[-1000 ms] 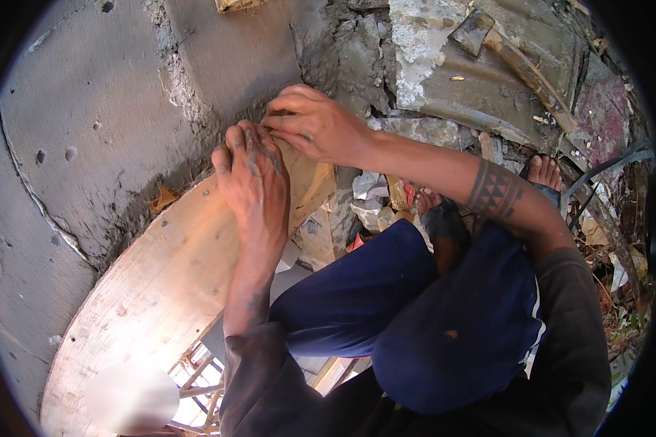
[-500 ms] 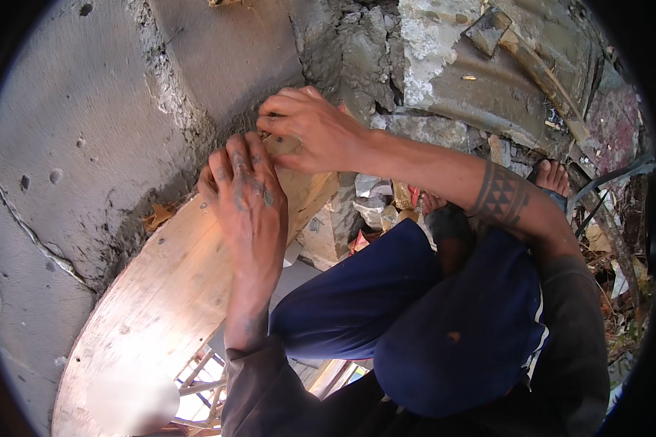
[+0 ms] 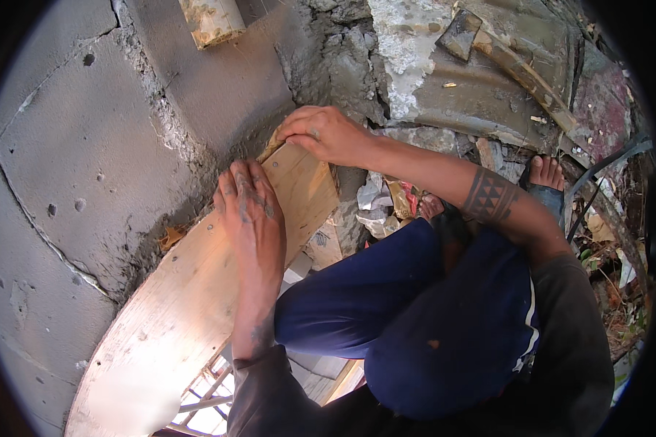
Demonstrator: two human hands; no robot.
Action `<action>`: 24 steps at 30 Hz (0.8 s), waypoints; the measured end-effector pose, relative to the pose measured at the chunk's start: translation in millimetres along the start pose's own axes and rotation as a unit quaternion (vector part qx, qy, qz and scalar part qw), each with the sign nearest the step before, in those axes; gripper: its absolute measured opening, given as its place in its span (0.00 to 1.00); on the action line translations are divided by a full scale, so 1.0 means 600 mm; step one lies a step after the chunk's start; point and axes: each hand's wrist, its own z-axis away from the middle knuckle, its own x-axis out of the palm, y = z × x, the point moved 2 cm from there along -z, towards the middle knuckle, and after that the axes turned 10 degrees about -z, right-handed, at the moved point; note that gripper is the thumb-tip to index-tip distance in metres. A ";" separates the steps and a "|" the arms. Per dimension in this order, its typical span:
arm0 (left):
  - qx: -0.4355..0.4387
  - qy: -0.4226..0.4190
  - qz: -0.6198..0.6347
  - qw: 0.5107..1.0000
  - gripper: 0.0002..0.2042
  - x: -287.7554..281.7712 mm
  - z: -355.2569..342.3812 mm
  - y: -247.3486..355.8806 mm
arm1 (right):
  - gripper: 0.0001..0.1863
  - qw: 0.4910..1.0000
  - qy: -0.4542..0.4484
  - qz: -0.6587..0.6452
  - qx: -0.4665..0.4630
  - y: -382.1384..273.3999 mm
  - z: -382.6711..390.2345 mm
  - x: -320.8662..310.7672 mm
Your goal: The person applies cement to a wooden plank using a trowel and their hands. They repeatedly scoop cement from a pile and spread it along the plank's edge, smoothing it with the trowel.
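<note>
From the head camera, here we are: two bare hands at work on one wooden board (image 3: 182, 291), which slants from the lower left up to the middle, its long outer edge running along one grey wall (image 3: 73, 167). The left hand (image 3: 251, 200), knuckles smeared with grey, lies across the board with its fingers bent over the edge nearest the wall; the thumb is hidden, so I cannot tell whether it truly grips. Over at the board's upper end, the right hand (image 3: 321, 135) has its fingers curled in close together, right by one thin brown strip (image 3: 271, 144) at the edge; whether it is pinching that strip, I cannot tell. At least two dark nail heads show in the board's face. Just under it, a small cluster of nails (image 3: 321, 237), too tiny to count, sits on something tan, and whether that is a container I cannot tell. Top of the scene, one round post (image 3: 213, 23); upper right, one hatchet (image 3: 506, 58) with its wooden handle, lying on a grey sheet (image 3: 488, 98). Two feet below, and between foot and board, crumpled wrappers (image 3: 374, 193), white and gold, among the rubble.
</note>
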 end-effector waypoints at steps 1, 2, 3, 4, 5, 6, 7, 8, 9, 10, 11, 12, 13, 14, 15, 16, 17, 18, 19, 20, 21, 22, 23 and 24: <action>0.011 0.002 0.012 1.000 0.18 -0.004 0.006 0.003 | 0.12 0.999 0.001 0.014 -0.037 0.006 0.010 0.014; 0.022 0.004 0.026 0.999 0.20 -0.011 0.009 0.006 | 0.16 0.997 0.010 0.043 -0.065 0.016 0.019 0.016; 0.024 0.007 0.036 0.999 0.22 -0.019 0.010 0.008 | 0.18 0.998 0.006 0.035 -0.044 0.009 0.022 0.020; 0.025 0.001 0.025 0.999 0.23 -0.022 0.010 0.012 | 0.20 0.999 0.002 0.027 -0.022 0.000 0.029 0.026; 0.028 -0.005 0.014 1.000 0.23 -0.024 0.008 0.017 | 0.22 1.000 -0.002 0.020 0.001 -0.007 0.033 0.029; 0.034 -0.011 0.005 0.999 0.24 -0.023 0.008 0.022 | 0.24 0.999 -0.004 0.050 -0.008 -0.010 0.034 0.030; 0.027 -0.018 -0.007 0.999 0.24 -0.017 0.005 0.027 | 0.26 0.997 -0.004 0.079 -0.017 -0.012 0.033 0.033; 0.020 -0.025 -0.019 0.999 0.24 -0.011 0.001 0.033 | 0.28 0.994 -0.005 0.109 -0.026 -0.015 0.032 0.036; 0.020 -0.026 -0.027 0.999 0.24 -0.001 -0.003 0.043 | 0.28 0.993 -0.011 0.114 -0.004 -0.013 0.032 0.033; 0.015 -0.022 -0.038 0.999 0.24 0.001 0.000 0.045 | 0.28 0.993 -0.017 0.115 0.017 -0.017 0.026 0.033; 0.012 -0.015 -0.048 0.999 0.24 0.009 0.004 0.043 | 0.28 0.992 -0.021 0.118 0.037 -0.023 0.019 0.037; 0.009 0.001 -0.051 0.999 0.24 0.018 -0.002 0.050 | 0.28 0.990 -0.028 0.135 0.030 -0.020 0.012 0.041; -0.004 -0.002 -0.051 0.999 0.24 0.019 -0.005 0.054 | 0.28 0.987 -0.034 0.157 0.025 -0.016 0.006 0.044; -0.011 0.000 -0.044 0.999 0.23 0.023 -0.007 0.055 | 0.27 0.985 -0.032 0.165 0.026 -0.018 0.002 0.042; -0.020 0.003 -0.038 0.999 0.23 0.027 -0.008 0.053 | 0.26 0.984 -0.030 0.175 0.026 -0.025 0.000 0.047; -0.002 0.024 -0.054 0.998 0.23 0.039 -0.015 0.054 | 0.24 0.984 -0.021 0.172 0.030 -0.021 -0.002 0.045; 0.016 0.046 -0.073 0.996 0.22 0.051 -0.023 0.054 | 0.23 0.985 -0.009 0.167 0.033 -0.014 -0.003 0.043; 0.014 0.020 -0.088 0.996 0.22 0.062 -0.022 0.052 | 0.22 0.987 -0.007 0.159 0.031 -0.004 -0.001 0.052; 0.015 -0.005 -0.102 0.995 0.22 0.075 -0.026 0.053 | 0.21 0.988 -0.003 0.152 0.030 0.002 0.000 0.053; 0.011 -0.010 -0.093 0.996 0.22 0.084 -0.027 0.050 | 0.22 0.987 -0.009 0.160 0.031 -0.003 0.000 0.051; 0.005 -0.017 -0.083 0.996 0.22 0.097 -0.027 0.049 | 0.22 0.985 -0.017 0.167 0.034 -0.006 0.002 0.049; 0.001 -0.027 -0.073 0.997 0.22 0.107 -0.026 0.051 | 0.22 0.986 -0.012 0.162 0.027 -0.004 0.004 0.048; 0.010 0.003 -0.083 0.997 0.20 0.113 -0.026 0.052 | 0.21 0.988 -0.004 0.152 0.023 0.003 0.010 0.051; 0.015 0.030 -0.093 0.995 0.19 0.119 -0.025 0.050 | 0.21 0.990 -0.001 0.141 0.017 0.009 0.016 0.055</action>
